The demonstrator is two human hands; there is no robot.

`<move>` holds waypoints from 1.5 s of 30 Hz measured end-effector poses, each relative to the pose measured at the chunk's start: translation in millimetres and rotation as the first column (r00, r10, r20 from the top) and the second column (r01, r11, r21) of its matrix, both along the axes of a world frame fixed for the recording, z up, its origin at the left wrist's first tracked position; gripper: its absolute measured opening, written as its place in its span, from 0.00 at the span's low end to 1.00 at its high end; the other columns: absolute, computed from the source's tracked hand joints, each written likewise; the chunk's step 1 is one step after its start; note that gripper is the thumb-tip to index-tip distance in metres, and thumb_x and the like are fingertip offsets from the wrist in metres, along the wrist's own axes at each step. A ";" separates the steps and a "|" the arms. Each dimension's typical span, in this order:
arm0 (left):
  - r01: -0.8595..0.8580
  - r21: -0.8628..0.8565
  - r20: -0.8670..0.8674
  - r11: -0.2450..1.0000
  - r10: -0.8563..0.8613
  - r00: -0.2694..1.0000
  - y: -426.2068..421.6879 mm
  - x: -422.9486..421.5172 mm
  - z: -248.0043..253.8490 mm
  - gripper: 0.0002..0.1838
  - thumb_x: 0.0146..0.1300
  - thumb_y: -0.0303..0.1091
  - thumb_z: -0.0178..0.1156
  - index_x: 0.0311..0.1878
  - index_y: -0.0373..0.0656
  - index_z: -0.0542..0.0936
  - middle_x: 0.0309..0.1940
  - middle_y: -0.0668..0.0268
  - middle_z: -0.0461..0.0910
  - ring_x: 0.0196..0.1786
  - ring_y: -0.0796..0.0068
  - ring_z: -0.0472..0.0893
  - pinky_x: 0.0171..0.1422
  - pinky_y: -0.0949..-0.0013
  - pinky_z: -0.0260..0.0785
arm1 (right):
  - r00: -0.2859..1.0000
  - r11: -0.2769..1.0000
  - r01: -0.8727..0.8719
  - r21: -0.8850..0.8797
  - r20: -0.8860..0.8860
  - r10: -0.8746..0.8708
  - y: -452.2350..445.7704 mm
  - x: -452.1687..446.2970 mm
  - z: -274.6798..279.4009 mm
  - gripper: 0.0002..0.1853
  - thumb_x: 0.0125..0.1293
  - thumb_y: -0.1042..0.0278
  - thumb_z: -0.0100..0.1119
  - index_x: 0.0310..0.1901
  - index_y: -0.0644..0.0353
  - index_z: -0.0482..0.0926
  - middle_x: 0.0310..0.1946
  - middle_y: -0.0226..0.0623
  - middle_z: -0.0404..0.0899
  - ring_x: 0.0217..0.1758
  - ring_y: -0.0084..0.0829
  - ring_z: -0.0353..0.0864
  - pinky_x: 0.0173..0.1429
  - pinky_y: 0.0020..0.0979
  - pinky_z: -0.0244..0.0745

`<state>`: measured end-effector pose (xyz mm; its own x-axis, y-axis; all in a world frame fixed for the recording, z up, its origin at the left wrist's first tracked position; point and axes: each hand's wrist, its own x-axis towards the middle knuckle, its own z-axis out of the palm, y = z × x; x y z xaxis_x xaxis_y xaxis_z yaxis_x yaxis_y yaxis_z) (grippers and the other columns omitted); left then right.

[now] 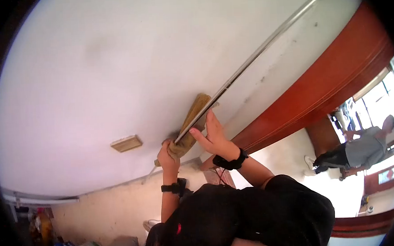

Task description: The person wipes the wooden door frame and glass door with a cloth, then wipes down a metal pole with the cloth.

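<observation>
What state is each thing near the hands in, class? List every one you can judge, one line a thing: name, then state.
Brown cloth: bunched and folded, lying along the metal rod's end.
Metal rod: slanting across the view.
Left hand: closed on the cloth.
Right hand: open, thumb and fingers apart, beside the rod; contact unclear.
Left wristband: fastened.
Right wristband: fastened.

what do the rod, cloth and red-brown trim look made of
Rod: probably metal, polished; silvery with bright streaks. Cloth: probably matte textile; soft, fuzzy-looking surface. Trim: perhaps varnished wood; reddish with a soft sheen, though paint is possible.
</observation>
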<state>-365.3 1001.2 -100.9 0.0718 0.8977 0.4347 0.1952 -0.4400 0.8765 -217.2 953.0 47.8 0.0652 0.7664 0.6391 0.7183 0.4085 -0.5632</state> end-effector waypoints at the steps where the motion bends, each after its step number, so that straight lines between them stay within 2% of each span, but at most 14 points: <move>1: 0.019 0.008 0.017 1.000 -0.019 1.000 -2.0 4.2 7.5 0.12 0.55 0.27 0.54 0.44 0.38 0.76 0.35 0.50 0.80 0.40 0.49 0.80 0.44 0.61 0.72 | 1.000 1.000 0.019 0.008 0.017 -0.019 -2.9 -1.1 7.2 0.30 0.63 0.66 0.57 0.59 0.75 0.57 0.47 0.58 0.68 0.53 0.54 0.69 0.61 0.43 0.62; 4: 0.111 -0.022 0.065 0.994 -0.110 0.992 -11.6 13.1 34.0 0.13 0.56 0.29 0.57 0.45 0.38 0.75 0.36 0.51 0.80 0.40 0.48 0.80 0.44 0.62 0.72 | 0.981 0.993 -0.107 -0.043 -0.165 0.098 -5.5 -8.0 16.6 0.31 0.67 0.67 0.50 0.64 0.75 0.49 0.56 0.54 0.64 0.59 0.47 0.66 0.64 0.37 0.58; 6: 0.195 0.048 0.017 0.980 -0.196 0.980 -18.5 19.6 53.9 0.15 0.55 0.29 0.59 0.46 0.37 0.74 0.36 0.51 0.80 0.39 0.49 0.80 0.43 0.64 0.72 | 0.844 0.973 -0.187 0.133 -0.485 0.228 -6.4 -20.3 19.9 0.29 0.70 0.68 0.42 0.66 0.74 0.47 0.61 0.47 0.61 0.63 0.37 0.61 0.67 0.34 0.53; 9: 0.297 0.159 0.074 0.942 -0.311 0.947 -19.7 31.3 60.5 0.21 0.60 0.32 0.59 0.54 0.34 0.69 0.41 0.55 0.80 0.40 0.63 0.82 0.45 0.67 0.73 | 0.838 0.959 -0.172 0.226 -0.479 0.263 -9.4 -30.5 39.9 0.28 0.71 0.68 0.36 0.68 0.73 0.45 0.63 0.42 0.58 0.66 0.31 0.57 0.69 0.32 0.49; 10: 0.312 0.033 0.224 0.950 -0.311 0.924 -23.8 38.0 68.4 0.18 0.54 0.26 0.60 0.50 0.37 0.73 0.36 0.50 0.80 0.38 0.52 0.81 0.42 0.66 0.72 | 0.873 0.959 -0.122 0.254 -0.432 0.226 -8.5 -33.4 45.9 0.26 0.73 0.66 0.36 0.66 0.72 0.48 0.59 0.42 0.62 0.62 0.30 0.61 0.67 0.32 0.54; 19: 0.461 0.057 0.216 0.886 -0.462 0.860 -16.1 37.6 65.2 0.24 0.56 0.29 0.60 0.56 0.36 0.67 0.35 0.49 0.80 0.37 0.48 0.81 0.40 0.62 0.73 | 0.790 0.952 -0.155 0.265 -0.545 0.281 2.6 -35.2 30.5 0.20 0.74 0.55 0.36 0.51 0.67 0.63 0.42 0.34 0.69 0.42 0.23 0.68 0.46 0.28 0.67; 25: 0.523 -0.141 0.215 0.841 -0.489 0.845 -7.1 35.9 -12.4 0.25 0.56 0.34 0.61 0.56 0.38 0.66 0.39 0.49 0.80 0.42 0.46 0.80 0.42 0.58 0.73 | 0.919 0.987 -0.018 0.159 -0.386 0.079 8.6 -35.9 -20.3 0.21 0.73 0.53 0.33 0.44 0.65 0.68 0.34 0.37 0.72 0.34 0.27 0.71 0.40 0.29 0.68; 29: 0.522 -0.174 0.089 0.835 -0.515 0.853 -9.4 23.5 -22.5 0.26 0.56 0.37 0.61 0.56 0.40 0.66 0.40 0.50 0.80 0.44 0.45 0.79 0.43 0.56 0.73 | 0.909 0.990 -0.033 0.136 -0.407 0.086 6.1 -40.9 -57.1 0.21 0.73 0.54 0.33 0.44 0.66 0.68 0.34 0.40 0.73 0.34 0.31 0.72 0.39 0.30 0.69; 32: 0.534 -0.207 0.059 0.820 -0.534 0.843 -13.2 22.7 -40.6 0.26 0.56 0.40 0.61 0.55 0.41 0.66 0.40 0.50 0.80 0.44 0.44 0.79 0.45 0.53 0.72 | 0.891 0.984 -0.033 0.176 -0.441 0.109 1.1 -44.1 -67.2 0.23 0.73 0.48 0.31 0.44 0.65 0.64 0.32 0.37 0.72 0.33 0.24 0.69 0.39 0.27 0.67; 35: 0.587 -0.179 0.056 0.789 -0.588 0.807 -15.2 21.4 -49.7 0.25 0.58 0.43 0.58 0.55 0.40 0.67 0.42 0.50 0.79 0.46 0.43 0.78 0.48 0.53 0.71 | 0.912 0.987 0.072 0.147 -0.410 -0.005 -7.8 -40.3 -71.4 0.22 0.73 0.53 0.32 0.44 0.67 0.68 0.36 0.44 0.74 0.36 0.34 0.74 0.42 0.34 0.70; 37: 0.638 -0.354 0.104 0.684 -0.649 0.754 -16.3 23.1 -58.5 0.22 0.66 0.39 0.53 0.60 0.40 0.68 0.54 0.62 0.74 0.56 0.71 0.72 0.58 0.68 0.65 | 0.910 0.996 0.059 0.069 -0.414 -0.025 -14.0 -36.7 -79.0 0.23 0.73 0.53 0.31 0.46 0.67 0.67 0.38 0.43 0.74 0.37 0.36 0.74 0.44 0.35 0.70; 41: 0.690 -0.351 0.153 0.633 -0.688 0.709 -21.1 17.5 -73.6 0.21 0.67 0.38 0.51 0.60 0.39 0.68 0.55 0.62 0.73 0.56 0.71 0.72 0.59 0.68 0.64 | 0.908 0.992 0.002 -0.128 -0.415 -0.055 -28.6 -28.4 -111.3 0.23 0.73 0.54 0.29 0.49 0.67 0.66 0.41 0.44 0.73 0.42 0.38 0.74 0.49 0.35 0.69; 43: 0.737 -0.333 0.361 0.588 -0.643 0.675 -28.1 20.1 -83.6 0.21 0.68 0.38 0.49 0.61 0.39 0.67 0.57 0.62 0.72 0.57 0.69 0.72 0.59 0.68 0.64 | 0.870 0.984 0.020 -0.178 -0.482 -0.105 -36.9 -31.9 -134.0 0.23 0.74 0.54 0.30 0.53 0.68 0.65 0.44 0.44 0.72 0.48 0.37 0.72 0.55 0.34 0.66; 45: 0.718 -0.324 0.084 0.616 -0.737 0.670 -30.6 7.5 -63.4 0.23 0.70 0.39 0.48 0.64 0.40 0.63 0.59 0.61 0.70 0.60 0.68 0.70 0.60 0.68 0.63 | 0.844 0.981 -0.054 -0.188 -0.533 -0.056 -46.1 -27.9 -145.6 0.24 0.74 0.54 0.31 0.56 0.68 0.64 0.45 0.43 0.71 0.51 0.35 0.70 0.58 0.33 0.63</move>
